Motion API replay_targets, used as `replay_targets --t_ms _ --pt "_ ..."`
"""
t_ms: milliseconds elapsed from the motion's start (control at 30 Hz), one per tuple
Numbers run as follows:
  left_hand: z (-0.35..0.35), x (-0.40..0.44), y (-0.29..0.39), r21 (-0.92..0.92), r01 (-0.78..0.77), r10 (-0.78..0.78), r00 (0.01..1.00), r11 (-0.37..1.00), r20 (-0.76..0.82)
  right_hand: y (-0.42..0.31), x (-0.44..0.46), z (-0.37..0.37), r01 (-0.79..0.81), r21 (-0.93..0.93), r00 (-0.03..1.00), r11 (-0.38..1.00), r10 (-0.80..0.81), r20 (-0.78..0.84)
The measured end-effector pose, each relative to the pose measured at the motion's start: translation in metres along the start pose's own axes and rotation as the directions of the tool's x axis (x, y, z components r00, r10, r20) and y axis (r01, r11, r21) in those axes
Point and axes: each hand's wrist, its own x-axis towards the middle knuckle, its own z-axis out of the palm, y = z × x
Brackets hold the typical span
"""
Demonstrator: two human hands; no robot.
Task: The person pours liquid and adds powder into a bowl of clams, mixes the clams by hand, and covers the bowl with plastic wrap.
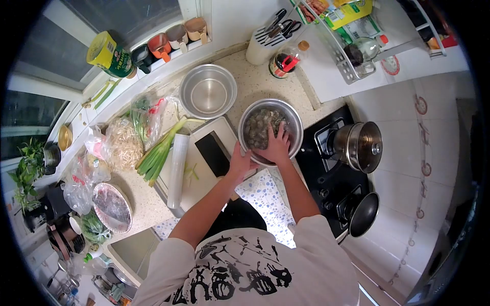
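Note:
A metal bowl (297,126) stands at the counter's front edge, with a heap of wet, grey-brown pieces (259,127) inside, too small to name surely. My left hand (240,164) grips its near left rim. Inside the bowl, my right hand (276,147) lies palm down on the heap, fingers spread and partly among the pieces. To the left, a cleaver with a dark blade (212,153) rests on a pale cutting board (196,176). Green scallions (162,153) and a roll of plastic wrap (177,171) lie across the board's left side.
An empty metal basin (224,76) sits behind the board. On the right are a black gas stove (319,171), a lidded pot (365,148) and a frying pan (365,214). Bagged bean sprouts (124,145) and a plastic-wrapped plate (112,208) lie left. A knife block (263,48) stands behind.

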Motion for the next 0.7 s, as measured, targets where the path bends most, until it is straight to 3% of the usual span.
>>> replay_targets --t_ms 267,367,467,567,700 --pt "-0.001 0.002 -0.002 0.023 0.012 -0.011 1.0 1.0 -0.029 -0.018 0.036 -0.003 -0.027 0.077 0.99 0.997 0.038 -0.136" --pt "-0.002 0.008 -0.006 0.042 0.03 -0.027 0.998 0.999 -0.052 -0.004 0.052 0.002 0.03 0.137 0.997 0.99 -0.02 -0.072" --pt "0.0 0.006 -0.003 0.043 0.039 -0.037 0.998 0.998 -0.06 0.004 0.051 -0.003 0.202 0.055 0.979 0.978 -0.2 -0.042" --pt "0.001 0.001 0.0 -0.03 -0.011 0.011 1.0 0.999 -0.021 0.002 0.043 -0.007 0.406 -0.106 0.902 0.908 -0.417 -0.115" --pt "-0.001 0.004 -0.002 -0.022 -0.009 0.009 1.0 1.0 -0.001 -0.016 0.037 -0.027 0.555 -0.067 0.82 0.829 -0.559 -0.126"
